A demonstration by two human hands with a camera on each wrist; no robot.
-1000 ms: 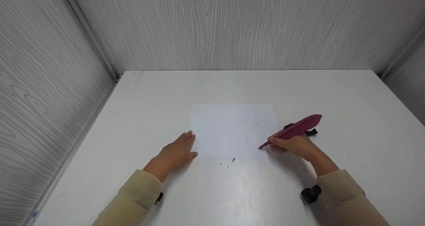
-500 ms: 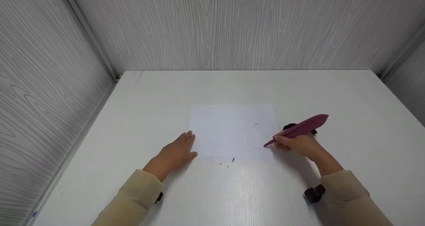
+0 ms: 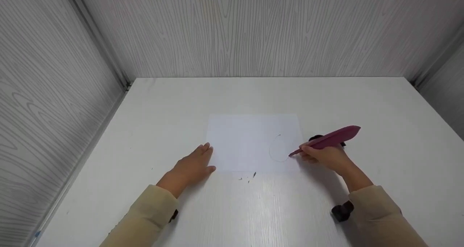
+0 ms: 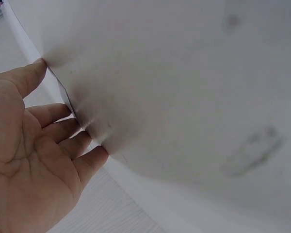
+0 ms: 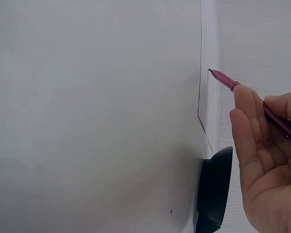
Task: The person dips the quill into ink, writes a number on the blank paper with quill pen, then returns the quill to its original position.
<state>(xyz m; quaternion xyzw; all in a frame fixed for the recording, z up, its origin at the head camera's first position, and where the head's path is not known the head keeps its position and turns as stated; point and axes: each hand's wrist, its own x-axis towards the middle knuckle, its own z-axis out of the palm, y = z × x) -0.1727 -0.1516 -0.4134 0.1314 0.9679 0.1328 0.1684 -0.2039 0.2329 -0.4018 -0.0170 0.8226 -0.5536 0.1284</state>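
A magenta feather-shaped pen [image 3: 335, 137] is pinched in my right hand [image 3: 328, 159], its tip low on the right part of a white sheet of paper [image 3: 239, 141]. In the right wrist view, thumb and fingers grip the slim barrel of the pen [image 5: 225, 80], and its dark tip meets a thin line. That line [image 3: 270, 148] forms an incomplete oval, open at its upper right. My left hand [image 3: 192, 167] lies at the left edge of the paper with its fingers fairly straight. In the left wrist view, fingertips [image 4: 99, 154] touch the table surface.
A black object with a curved rim [image 5: 216, 189] stands beyond the right hand, partly hidden by the pen in the head view. Small dark marks [image 3: 254, 174] dot the white table [image 3: 232, 210] before the paper. Grey wood-grain panels [image 3: 232, 33] enclose the back and sides.
My right hand has shifted a little right, and the pen tip has moved right and then up. The drawn curve has grown round its bottom right. My left hand has stayed put.
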